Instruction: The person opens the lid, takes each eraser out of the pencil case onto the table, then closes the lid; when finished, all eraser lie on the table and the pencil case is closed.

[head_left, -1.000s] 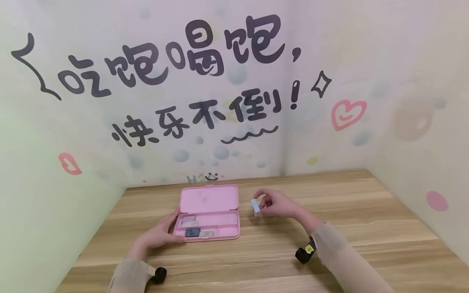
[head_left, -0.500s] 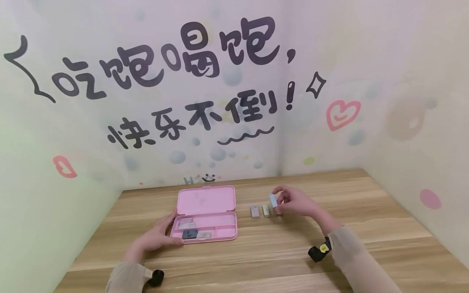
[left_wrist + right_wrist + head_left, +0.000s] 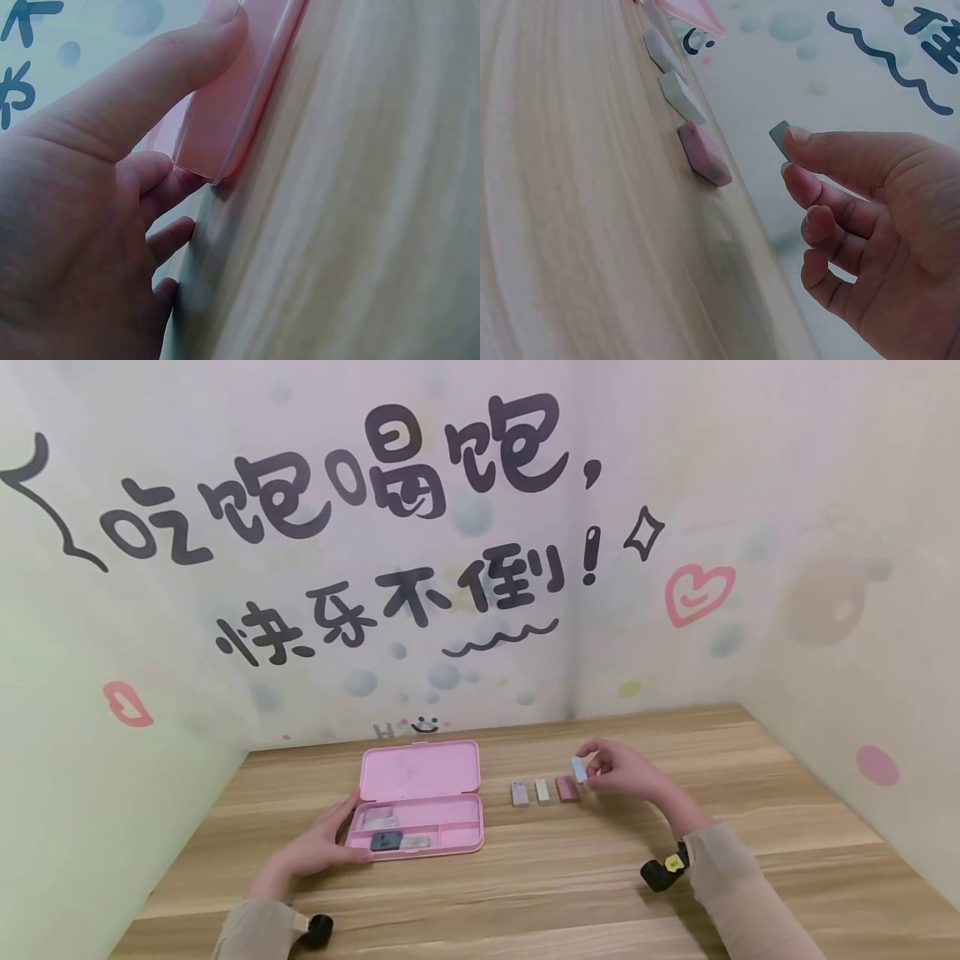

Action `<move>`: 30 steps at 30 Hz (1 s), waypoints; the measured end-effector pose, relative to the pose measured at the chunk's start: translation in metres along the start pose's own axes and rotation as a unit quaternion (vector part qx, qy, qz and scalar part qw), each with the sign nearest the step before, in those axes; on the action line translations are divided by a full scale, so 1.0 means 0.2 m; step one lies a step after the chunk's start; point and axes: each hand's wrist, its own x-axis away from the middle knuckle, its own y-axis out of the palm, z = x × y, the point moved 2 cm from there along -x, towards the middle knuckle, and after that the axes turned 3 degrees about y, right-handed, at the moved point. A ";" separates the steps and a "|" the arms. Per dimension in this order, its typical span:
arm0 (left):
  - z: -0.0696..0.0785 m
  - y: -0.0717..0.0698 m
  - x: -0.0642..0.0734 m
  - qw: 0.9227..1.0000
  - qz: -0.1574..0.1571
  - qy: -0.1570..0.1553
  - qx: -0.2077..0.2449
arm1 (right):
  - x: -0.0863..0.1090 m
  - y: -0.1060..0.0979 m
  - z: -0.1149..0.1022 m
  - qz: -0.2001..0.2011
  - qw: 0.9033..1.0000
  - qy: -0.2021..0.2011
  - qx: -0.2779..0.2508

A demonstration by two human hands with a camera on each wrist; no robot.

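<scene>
An open pink pencil case [image 3: 459,835] lies on the table, its lid [image 3: 420,770] folded back toward the wall. My left hand [image 3: 324,837] grips its left end, thumb along the near rim. In the right wrist view, my right hand [image 3: 862,217] pinches a small light blue eraser [image 3: 780,139] between thumb and index finger, above the tabletop. Left of that hand, in a row, lie a lilac eraser [image 3: 519,793], a whitish eraser [image 3: 542,791] and a dark pink eraser [image 3: 567,788].
Inside the case, a dark block [image 3: 386,841] and a pale bar [image 3: 415,842] sit in the near compartment, with pale translucent pieces [image 3: 380,817] in the far one. A printed wall [image 3: 450,693] rises behind the wooden table [image 3: 480,910].
My right hand has moved right with the light blue eraser. The lilac, whitish and dark pink erasers have come into view on the table behind it. My left hand stays at the case.
</scene>
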 end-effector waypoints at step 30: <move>0.00 0.00 0.00 1.000 0.010 0.013 -0.003 | 0.00 0.03 0.10 0.013 0.997 0.062 0.041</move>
